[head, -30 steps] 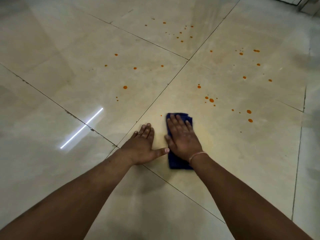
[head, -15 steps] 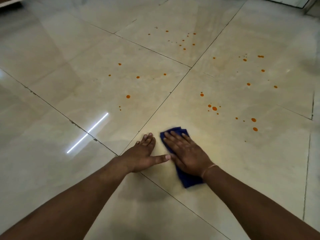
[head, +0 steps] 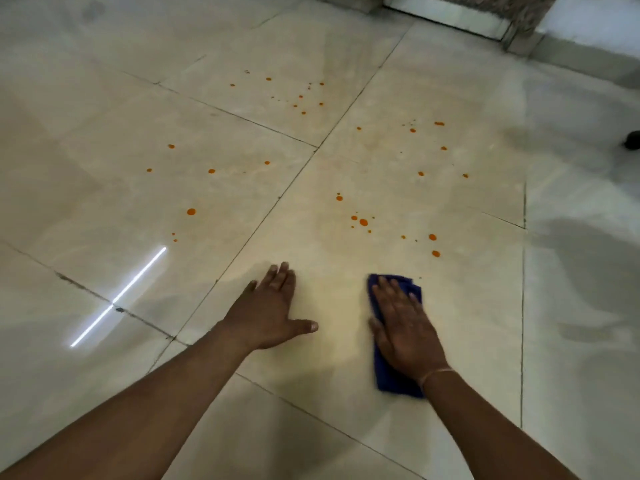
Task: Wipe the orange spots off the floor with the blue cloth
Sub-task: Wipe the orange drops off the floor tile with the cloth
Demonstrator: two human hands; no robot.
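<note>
The blue cloth (head: 388, 381) lies flat on the beige tiled floor (head: 104, 202) with my right hand (head: 405, 330) pressed palm-down on top of it, fingers pointing away from me. My left hand (head: 270, 310) rests flat on the bare tile to the left of the cloth, fingers together and thumb out, holding nothing. Several orange spots dot the tiles ahead: a cluster (head: 363, 222) just beyond the cloth, two larger drops (head: 435, 253) to its upper right, one spot (head: 191, 212) further left, and more spots (head: 303, 112) farther away.
A wall base and a doorway threshold (head: 450, 15) run along the top right. A small dark object (head: 633, 140) sits at the right edge. A bright strip of reflected light (head: 119, 296) crosses the tile at left. Grout lines cut the floor diagonally.
My right hand has slid the cloth to the right, away from my left hand, opening a gap between them. The view has tilted up a little, showing more of the far floor.
</note>
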